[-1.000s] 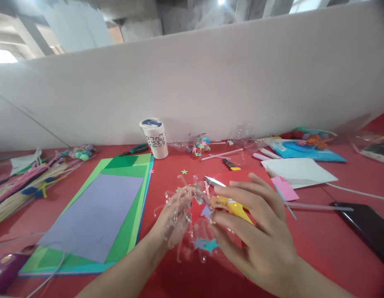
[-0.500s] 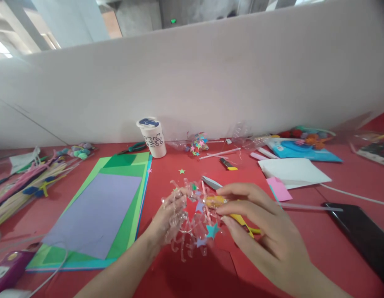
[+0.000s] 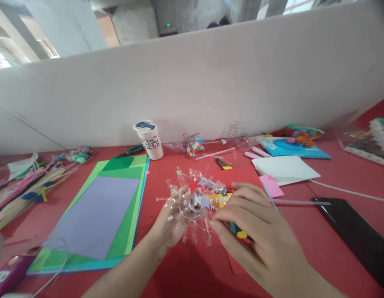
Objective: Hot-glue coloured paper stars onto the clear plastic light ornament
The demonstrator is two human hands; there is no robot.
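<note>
My left hand (image 3: 169,225) grips a clear plastic piece cut into curled strips (image 3: 192,198), with small paper stars stuck on it. My right hand (image 3: 254,227) is beside it, its fingers curled round yellow-handled scissors (image 3: 221,198) whose blades reach into the strips. A sheet of red paper (image 3: 232,265) lies under both hands on the red table (image 3: 303,248).
Green, blue and purple paper sheets (image 3: 102,207) lie at left, pipe cleaners (image 3: 24,186) beyond them. A white cup (image 3: 148,140) stands by the white partition. White paper (image 3: 283,169), a pink note (image 3: 271,185), a black phone (image 3: 356,236) and craft packets (image 3: 294,142) lie at right.
The plastic piece has been turned in my left hand. My right hand has closed in with the scissors, and the view has shifted slightly.
</note>
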